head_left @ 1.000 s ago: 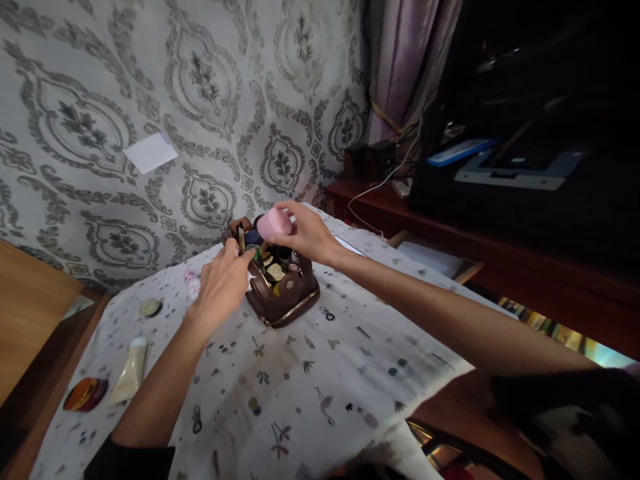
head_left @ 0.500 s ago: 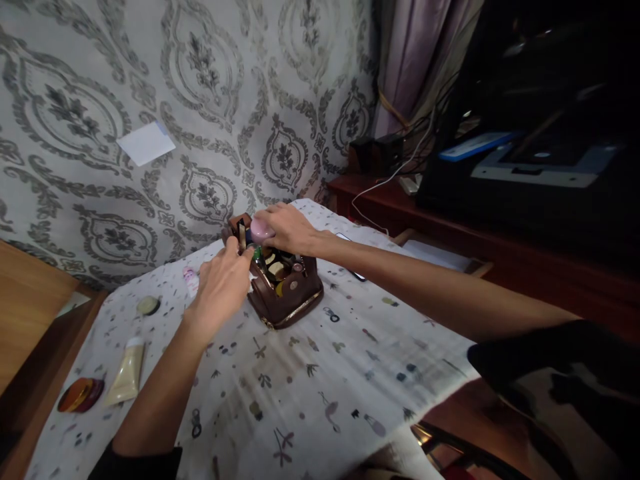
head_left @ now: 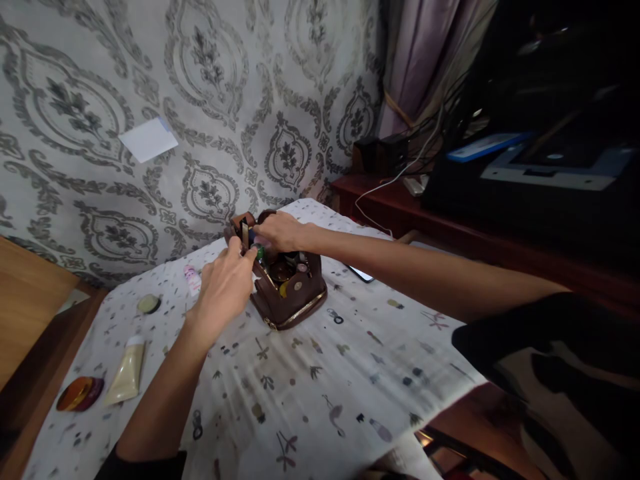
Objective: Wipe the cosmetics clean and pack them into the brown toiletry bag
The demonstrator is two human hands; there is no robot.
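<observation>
A brown leather bag [head_left: 293, 308] with a gold zipper lies unzipped on the patterned white cloth [head_left: 280, 413], with several small items inside. My right hand [head_left: 281, 232] reaches into the bag from the right, its fingers closed around a pink round item [head_left: 261, 241] that is mostly hidden. At the bag's left edge, my left hand [head_left: 226, 277] grips the rim with thumb and fingers. Between the two hands a green item [head_left: 261, 253] shows inside the bag.
On the left lie a pink-and-white bottle [head_left: 192, 280], a round green-lidded jar [head_left: 149, 305], a cream tube [head_left: 127, 373] and an amber jar [head_left: 80, 394]. A phone [head_left: 361, 273] lies right of the bag. A dark screen [head_left: 540, 100] stands at the right.
My right hand has lowered the pink item deeper into the bag, where less of it shows. My left hand has stayed at the bag's edge. The view has shifted slightly.
</observation>
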